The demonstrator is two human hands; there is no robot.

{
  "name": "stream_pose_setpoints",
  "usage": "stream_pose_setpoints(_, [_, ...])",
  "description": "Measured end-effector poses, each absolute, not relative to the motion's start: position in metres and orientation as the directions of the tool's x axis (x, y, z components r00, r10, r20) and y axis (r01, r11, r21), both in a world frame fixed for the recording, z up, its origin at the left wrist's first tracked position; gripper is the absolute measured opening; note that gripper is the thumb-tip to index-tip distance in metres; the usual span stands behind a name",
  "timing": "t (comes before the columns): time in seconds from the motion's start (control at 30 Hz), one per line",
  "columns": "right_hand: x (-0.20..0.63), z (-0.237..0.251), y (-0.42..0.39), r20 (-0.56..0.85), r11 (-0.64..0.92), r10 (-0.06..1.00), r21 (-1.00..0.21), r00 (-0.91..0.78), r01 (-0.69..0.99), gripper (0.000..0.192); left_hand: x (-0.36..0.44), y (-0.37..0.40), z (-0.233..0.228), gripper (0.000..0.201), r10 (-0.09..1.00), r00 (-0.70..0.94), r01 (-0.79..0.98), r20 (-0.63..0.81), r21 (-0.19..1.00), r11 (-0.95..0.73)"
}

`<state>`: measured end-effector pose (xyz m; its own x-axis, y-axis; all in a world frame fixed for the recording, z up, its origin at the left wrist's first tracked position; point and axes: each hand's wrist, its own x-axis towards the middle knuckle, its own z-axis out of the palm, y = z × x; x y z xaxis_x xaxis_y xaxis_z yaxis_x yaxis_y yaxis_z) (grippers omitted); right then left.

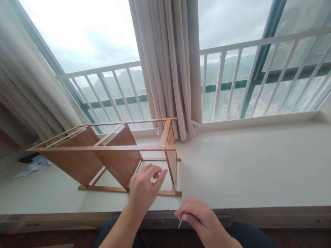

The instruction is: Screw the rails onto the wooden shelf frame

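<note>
A wooden shelf frame (108,148) with slanted panels lies on its side on a wide pale window ledge (245,165). My left hand (144,187) hovers just in front of the frame's near right corner, its thumb and forefinger pinched close together; whether something small is between them is too small to tell. My right hand (199,217) is at the ledge's front edge, fingers closed around a thin silver metal tool (181,222) whose tip pokes out downward. A screw head (163,146) shows on the frame's top rail at the right corner.
A beige curtain (170,69) hangs behind the frame, another at the left. White railing bars (232,79) run across the window. Papers and a dark object (33,163) lie at the far left of the ledge. My knees show below the ledge's wooden edge.
</note>
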<state>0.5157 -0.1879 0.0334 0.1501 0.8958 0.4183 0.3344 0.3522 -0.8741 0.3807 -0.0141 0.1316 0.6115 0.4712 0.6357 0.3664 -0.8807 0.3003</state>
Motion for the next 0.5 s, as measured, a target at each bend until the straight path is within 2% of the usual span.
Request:
stream_pose_setpoints(0.07, [0.526, 0.076, -0.189, 0.592, 0.494, 0.775, -0.786, 0.221, 0.372, 0.029, 0.37, -0.023, 0.137, 0.015, 0.31, 0.451, 0.248, 0.837, 0.216, -0.944])
stream_pose_setpoints(0.1, [0.53, 0.097, -0.187, 0.651, 0.528, 0.71, -0.744, 0.268, 0.409, 0.028, 0.368, -0.028, 0.139, 0.007, 0.255, 0.375, 0.229, 0.891, 0.178, -0.957])
stream_pose_setpoints(0.2, [0.536, 0.151, -0.176, 0.799, 0.602, 0.458, -0.601, 0.389, 0.526, 0.028, 0.372, -0.035, 0.145, 0.028, 0.197, 0.297, 0.222, 0.934, 0.133, -0.966])
stream_pose_setpoints(0.27, [0.537, 0.174, -0.163, 0.839, 0.622, 0.258, -0.523, 0.479, 0.583, 0.025, 0.381, -0.034, 0.145, 0.039, 0.202, 0.341, 0.214, 0.918, 0.133, -0.968])
stream_pose_setpoints(0.33, [0.538, 0.187, -0.147, 0.84, 0.62, 0.138, -0.486, 0.525, 0.616, 0.022, 0.391, -0.03, 0.143, 0.046, 0.21, 0.406, 0.216, 0.889, 0.129, -0.968])
stream_pose_setpoints(0.4, [0.54, 0.189, -0.13, 0.839, 0.623, 0.095, -0.47, 0.536, 0.625, 0.021, 0.398, -0.024, 0.139, 0.053, 0.221, 0.456, 0.237, 0.862, 0.122, -0.964])
stream_pose_setpoints(0.5, [0.544, 0.184, -0.109, 0.82, 0.622, 0.092, -0.49, 0.565, 0.61, 0.022, 0.401, -0.017, 0.133, 0.064, 0.228, 0.483, 0.257, 0.846, 0.112, -0.96])
